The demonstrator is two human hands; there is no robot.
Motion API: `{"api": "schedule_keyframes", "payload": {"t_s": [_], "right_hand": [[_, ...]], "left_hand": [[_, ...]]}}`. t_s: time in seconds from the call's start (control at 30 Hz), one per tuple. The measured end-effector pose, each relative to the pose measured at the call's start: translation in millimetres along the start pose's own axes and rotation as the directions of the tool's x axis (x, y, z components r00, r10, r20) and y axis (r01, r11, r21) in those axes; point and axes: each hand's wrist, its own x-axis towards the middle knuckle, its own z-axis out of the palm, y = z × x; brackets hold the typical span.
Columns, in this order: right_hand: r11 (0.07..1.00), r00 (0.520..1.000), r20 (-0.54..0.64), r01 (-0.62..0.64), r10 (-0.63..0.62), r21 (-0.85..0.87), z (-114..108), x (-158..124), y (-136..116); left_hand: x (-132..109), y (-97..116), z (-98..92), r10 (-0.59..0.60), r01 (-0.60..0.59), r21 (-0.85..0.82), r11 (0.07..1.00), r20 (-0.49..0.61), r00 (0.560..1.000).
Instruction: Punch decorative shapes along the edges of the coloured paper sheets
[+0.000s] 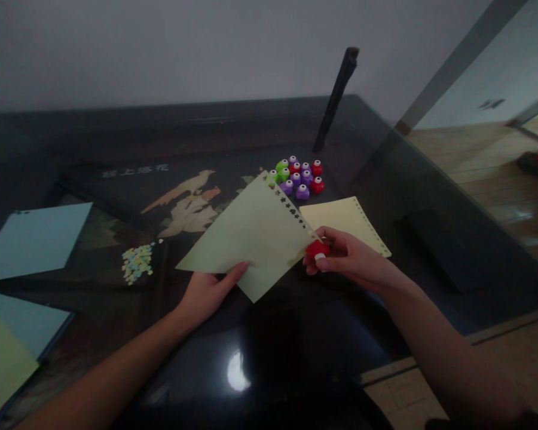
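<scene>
Right hand (347, 257) is closed around a red punch (316, 249), which sits at the right corner of a pale green sheet (246, 233); the left hand (208, 294) holds this sheet above the dark table (287, 340), thumb on top. Along one edge, small holes, some shaped as stars, run from the far corner almost to the punch, so this edge seems nearly finished. Its other edges look plain. Beyond the right hand, one yellow sheet (334, 212) already has a holed edge, and paper bits (137, 263) lie heaped at left. The green sheet looks smooth, without creases, and is tilted.
</scene>
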Motion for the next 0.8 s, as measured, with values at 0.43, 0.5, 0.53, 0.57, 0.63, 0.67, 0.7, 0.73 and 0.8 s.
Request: {"api": "schedule_keyframes", "payload": {"t_s": [0.43,0.5,0.53,0.57,0.63,0.67,0.7,0.73,0.8], "right_hand": [[1.000,1.000,-0.010,-0.016,0.016,-0.002,-3.3,-2.6,-1.4],[1.000,1.000,0.010,-0.017,0.017,0.009,-3.0,-2.7,-0.5],[1.000,1.000,0.020,-0.021,0.021,0.013,-2.7,-2.8,-0.1],[1.000,0.999,0.029,-0.025,0.025,0.016,-2.2,-3.0,0.1],[0.999,0.998,0.048,-0.031,0.031,0.018,-1.4,-3.3,0.1],[0.999,0.998,0.057,-0.032,0.031,0.019,-1.0,-3.6,-0.2],[0.999,0.997,0.066,-0.030,0.029,0.022,-0.7,-3.8,-0.6],[0.999,0.997,0.072,-0.027,0.025,0.028,-0.6,-4.1,-1.0],[0.999,0.997,0.073,-0.021,0.018,0.042,-0.7,-4.6,-1.8]], "left_hand": [[-0.5,0.4,-0.9,-0.030,0.030,-0.012,0.999,-0.010,0.999],[-0.6,1.0,-0.9,-0.032,0.032,-0.028,0.999,0.000,0.999],[-0.6,1.4,-0.9,-0.035,0.035,-0.033,0.999,0.003,0.999],[-0.6,1.9,-1.0,-0.037,0.037,-0.036,0.999,0.005,0.999],[-0.5,2.8,-1.2,-0.036,0.036,-0.039,0.999,0.006,0.999],[-0.4,3.1,-1.2,-0.034,0.034,-0.044,0.998,0.007,0.999],[-0.3,3.3,-1.2,-0.032,0.032,-0.053,0.998,0.005,0.999],[-0.2,3.5,-1.0,-0.030,0.030,-0.063,0.998,0.002,1.000],[0.0,3.7,-0.6,-0.030,0.029,-0.088,0.996,-0.010,1.000]]}}
